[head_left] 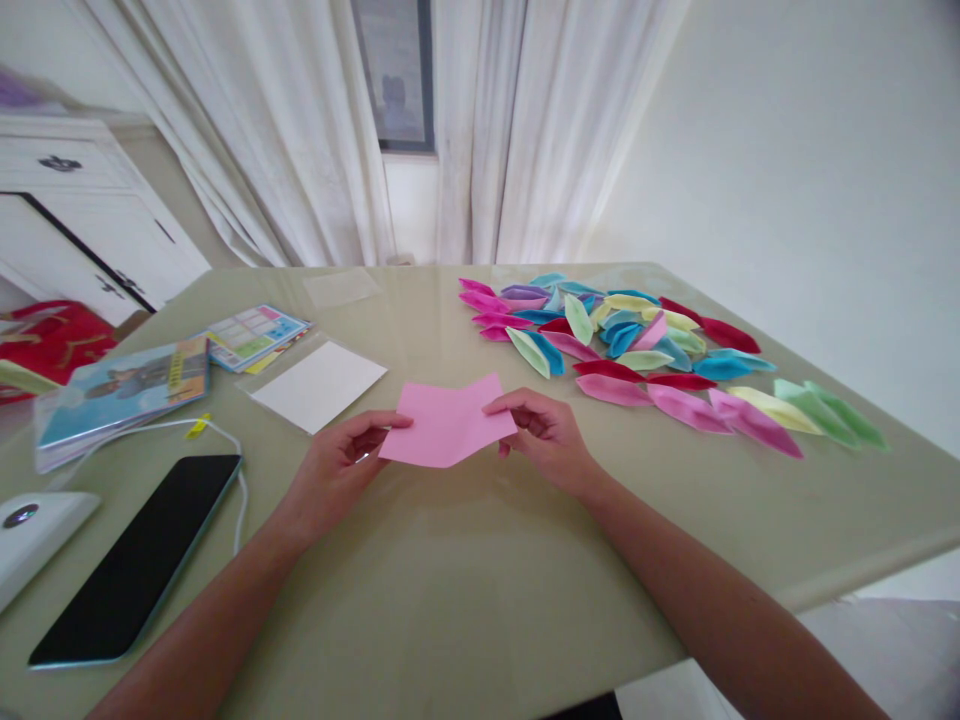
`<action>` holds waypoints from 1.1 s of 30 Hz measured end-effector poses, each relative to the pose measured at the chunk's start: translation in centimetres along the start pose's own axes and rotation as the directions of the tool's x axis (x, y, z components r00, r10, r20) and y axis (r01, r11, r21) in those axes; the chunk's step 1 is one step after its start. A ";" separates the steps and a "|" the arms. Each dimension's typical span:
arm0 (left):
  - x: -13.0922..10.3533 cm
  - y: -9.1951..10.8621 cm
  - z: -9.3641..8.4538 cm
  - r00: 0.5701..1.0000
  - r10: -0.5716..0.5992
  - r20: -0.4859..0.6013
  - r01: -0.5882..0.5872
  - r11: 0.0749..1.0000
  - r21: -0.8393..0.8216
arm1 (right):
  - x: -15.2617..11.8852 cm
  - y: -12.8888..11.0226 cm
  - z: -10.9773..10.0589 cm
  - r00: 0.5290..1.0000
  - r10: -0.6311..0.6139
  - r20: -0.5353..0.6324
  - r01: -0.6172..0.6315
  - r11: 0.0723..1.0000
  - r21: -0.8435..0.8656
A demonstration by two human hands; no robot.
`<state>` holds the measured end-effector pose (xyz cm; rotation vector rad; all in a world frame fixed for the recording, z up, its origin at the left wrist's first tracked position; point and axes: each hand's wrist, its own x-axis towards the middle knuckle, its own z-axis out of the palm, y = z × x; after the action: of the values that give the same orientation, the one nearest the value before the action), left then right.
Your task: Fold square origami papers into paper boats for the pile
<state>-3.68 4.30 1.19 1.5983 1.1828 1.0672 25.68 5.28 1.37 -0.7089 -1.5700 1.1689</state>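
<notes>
A pink sheet of paper (448, 428) with a crease down its middle is held up above the table. My left hand (341, 465) pinches its left edge between thumb and fingers. At the opposite edge, my right hand (546, 435) grips the sheet, its thumb partly hidden behind the paper. The sheet bends into a shallow V along the crease. Many folded paper pieces (622, 335) in pink, red, blue, green, yellow and purple lie to the right, beyond my right hand. A white sheet in a clear sleeve (321, 385) rests just past my left hand.
A dark-screened phone (142, 560), a white device (41, 535) and a white cable (238, 500) lie at the left. Behind them are booklets (127, 395) and a colourful card (255, 335). The table (450, 600) meets a wall on the right and curtains (300, 130) at the back.
</notes>
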 end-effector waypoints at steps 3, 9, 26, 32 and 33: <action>0.0 -0.1 0.0 1.000 0.007 0.001 -0.007 1.000 0.005 | 0.0 0.1 0.0 1.000 -0.001 0.001 0.001 1.000 0.001; 0.1 -0.2 -0.1 1.000 0.009 0.001 -0.009 1.000 -0.010 | 0.0 0.0 -0.1 1.000 -0.007 0.005 0.007 1.000 0.009; -0.4 0.6 -0.1 0.992 0.046 -0.114 -0.033 0.993 0.112 | 0.0 -0.4 0.4 0.993 0.059 -0.100 -0.064 0.997 -0.051; -0.7 1.3 -0.1 0.985 0.072 -0.159 -0.054 0.992 0.116 | 0.4 -0.6 0.3 0.988 0.110 -0.110 -0.105 0.993 0.051; -0.7 1.3 0.0 0.988 0.058 -0.146 -0.046 0.995 0.084 | 0.6 -0.6 0.2 0.988 0.121 -0.098 -0.115 0.991 0.070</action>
<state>-3.52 3.38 2.37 1.6423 1.3031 1.2022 25.37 5.50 2.09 -0.8155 -1.4150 1.2444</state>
